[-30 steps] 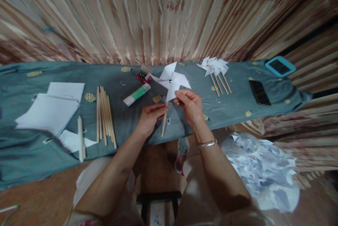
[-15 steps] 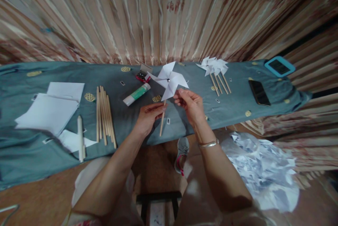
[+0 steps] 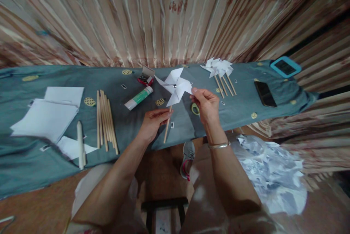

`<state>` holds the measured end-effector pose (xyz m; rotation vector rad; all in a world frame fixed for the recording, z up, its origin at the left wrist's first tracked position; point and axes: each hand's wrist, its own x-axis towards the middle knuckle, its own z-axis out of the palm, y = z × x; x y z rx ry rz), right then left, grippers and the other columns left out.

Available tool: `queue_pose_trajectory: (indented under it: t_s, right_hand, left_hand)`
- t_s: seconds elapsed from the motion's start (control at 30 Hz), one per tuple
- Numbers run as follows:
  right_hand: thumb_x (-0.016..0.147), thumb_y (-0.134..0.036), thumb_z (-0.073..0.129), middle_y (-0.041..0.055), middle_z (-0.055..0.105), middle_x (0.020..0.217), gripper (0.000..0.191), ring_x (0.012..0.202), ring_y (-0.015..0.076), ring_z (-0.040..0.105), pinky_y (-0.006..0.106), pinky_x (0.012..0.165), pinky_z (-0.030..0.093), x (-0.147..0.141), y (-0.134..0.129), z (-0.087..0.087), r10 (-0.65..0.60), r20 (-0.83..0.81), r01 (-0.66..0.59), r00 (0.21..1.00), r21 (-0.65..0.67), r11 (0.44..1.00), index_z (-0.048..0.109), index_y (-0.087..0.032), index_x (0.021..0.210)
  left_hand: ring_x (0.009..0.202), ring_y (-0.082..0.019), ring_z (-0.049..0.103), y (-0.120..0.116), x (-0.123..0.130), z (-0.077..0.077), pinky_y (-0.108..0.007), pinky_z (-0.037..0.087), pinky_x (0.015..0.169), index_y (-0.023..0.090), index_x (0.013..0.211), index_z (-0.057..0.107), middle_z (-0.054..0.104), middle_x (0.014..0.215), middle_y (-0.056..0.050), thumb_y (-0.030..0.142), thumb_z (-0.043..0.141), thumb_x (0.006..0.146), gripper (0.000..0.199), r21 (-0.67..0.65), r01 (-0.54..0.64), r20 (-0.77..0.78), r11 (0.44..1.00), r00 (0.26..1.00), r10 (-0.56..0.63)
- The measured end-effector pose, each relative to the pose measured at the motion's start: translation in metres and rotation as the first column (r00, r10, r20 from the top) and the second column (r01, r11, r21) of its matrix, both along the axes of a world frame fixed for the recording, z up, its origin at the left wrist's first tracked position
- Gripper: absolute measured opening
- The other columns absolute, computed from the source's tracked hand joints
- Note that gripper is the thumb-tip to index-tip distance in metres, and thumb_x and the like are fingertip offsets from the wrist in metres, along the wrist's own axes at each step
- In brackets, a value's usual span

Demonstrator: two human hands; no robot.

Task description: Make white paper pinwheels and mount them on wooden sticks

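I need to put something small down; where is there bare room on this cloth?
Bare cloth, print aside, lies between the wooden sticks and the green-and-white tube, and between the laid-down pinwheels and the phone. Crowded: the left, with paper sheets, and the middle, where the left hand holds another pinwheel near the tube.
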<state>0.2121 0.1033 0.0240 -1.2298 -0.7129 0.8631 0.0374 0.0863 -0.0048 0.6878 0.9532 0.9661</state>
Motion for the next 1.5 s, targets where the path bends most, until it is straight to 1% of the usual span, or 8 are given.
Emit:
queue_pose_trajectory:
  t_s: [0.1, 0.2, 0.5, 0.7, 0.93, 1.13, 1.33, 1.5]
  right_hand:
    - [0.05, -0.048, 0.089, -0.0062, 0.061, 0.053, 0.037, 0.052, 0.0077, 0.055, 0.023, 0.055, 0.046, -0.003, 0.0, -0.001, 0.023, 0.023, -0.023, 0.999, -0.002, 1.0, 0.066, -0.02, 0.056]
    - [0.053, -0.048, 0.087, -0.0054, 0.061, 0.053, 0.034, 0.052, 0.0079, 0.052, 0.023, 0.055, 0.044, -0.006, -0.002, -0.003, 0.048, 0.049, -0.048, 0.998, -0.012, 0.999, 0.067, -0.02, 0.055]
    - [0.061, -0.05, 0.082, -0.0043, 0.06, 0.054, 0.034, 0.053, 0.0089, 0.048, 0.025, 0.058, 0.041, -0.016, -0.007, -0.007, 0.132, 0.11, -0.13, 0.985, -0.027, 0.991, 0.067, -0.02, 0.057]
    - [0.059, -0.047, 0.083, -0.0033, 0.062, 0.056, 0.031, 0.055, 0.0096, 0.049, 0.025, 0.058, 0.04, -0.021, -0.009, -0.006, 0.148, 0.091, -0.145, 0.985, -0.041, 0.989, 0.068, -0.02, 0.057]
    - [0.061, -0.047, 0.081, -0.0016, 0.065, 0.059, 0.03, 0.057, 0.0112, 0.051, 0.026, 0.06, 0.041, -0.026, -0.011, -0.006, 0.187, 0.102, -0.18, 0.977, -0.069, 0.981, 0.069, -0.02, 0.058]
    - [0.058, -0.051, 0.083, -0.002, 0.063, 0.057, 0.034, 0.056, 0.0112, 0.049, 0.026, 0.057, 0.039, -0.032, -0.013, -0.004, 0.202, 0.092, -0.194, 0.975, -0.088, 0.977, 0.068, -0.021, 0.056]
    - [0.06, -0.047, 0.082, -0.0024, 0.062, 0.056, 0.03, 0.055, 0.0105, 0.047, 0.026, 0.056, 0.037, -0.035, -0.015, -0.004, 0.219, 0.072, -0.212, 0.973, -0.087, 0.973, 0.067, -0.02, 0.056]
    - [0.06, -0.048, 0.083, -0.0031, 0.06, 0.055, 0.033, 0.053, 0.0096, 0.045, 0.026, 0.056, 0.037, -0.037, -0.016, -0.004, 0.232, 0.07, -0.227, 0.97, -0.081, 0.971, 0.066, -0.02, 0.055]
  left_hand:
    - [0.061, -0.01, 0.059, 0.001, 0.0, -0.002, -0.025, 0.049, 0.063, 0.016, 0.074, 0.08, 0.074, 0.073, -0.004, 0.041, 0.095, 0.041, 0.045, -0.013, -0.02, 0.002, 1.0, 1.0, 0.02]
    - [0.061, -0.01, 0.059, 0.003, 0.0, -0.003, -0.024, 0.049, 0.062, 0.015, 0.074, 0.079, 0.075, 0.074, -0.004, 0.041, 0.096, 0.039, 0.046, -0.021, -0.042, 0.004, 0.999, 0.999, 0.042]
    - [0.06, -0.011, 0.059, 0.004, -0.002, 0.002, -0.026, 0.05, 0.061, 0.016, 0.072, 0.079, 0.075, 0.074, -0.005, 0.04, 0.096, 0.038, 0.045, -0.005, -0.08, 0.006, 0.997, 0.997, 0.08]
    - [0.062, -0.01, 0.06, 0.005, -0.001, 0.0, -0.023, 0.049, 0.061, 0.017, 0.07, 0.079, 0.075, 0.073, -0.005, 0.039, 0.097, 0.036, 0.044, -0.014, -0.096, 0.025, 0.995, 0.995, 0.096]
    - [0.062, -0.011, 0.061, 0.005, -0.002, 0.0, -0.025, 0.05, 0.062, 0.017, 0.071, 0.079, 0.076, 0.074, -0.005, 0.038, 0.096, 0.037, 0.043, -0.015, -0.101, 0.033, 0.995, 0.994, 0.102]
    - [0.061, -0.011, 0.06, 0.004, -0.002, -0.001, -0.025, 0.05, 0.063, 0.016, 0.071, 0.079, 0.075, 0.072, -0.004, 0.038, 0.096, 0.039, 0.043, -0.001, -0.095, 0.036, 0.995, 0.995, 0.095]
    - [0.06, -0.01, 0.06, 0.004, -0.002, 0.001, -0.024, 0.05, 0.061, 0.017, 0.07, 0.078, 0.074, 0.071, -0.003, 0.037, 0.096, 0.037, 0.043, -0.015, -0.092, 0.057, 0.996, 0.994, 0.093]
    - [0.06, -0.01, 0.06, 0.005, -0.002, 0.002, -0.022, 0.05, 0.061, 0.017, 0.07, 0.079, 0.073, 0.069, -0.002, 0.037, 0.096, 0.037, 0.042, -0.013, -0.084, 0.068, 0.996, 0.994, 0.085]
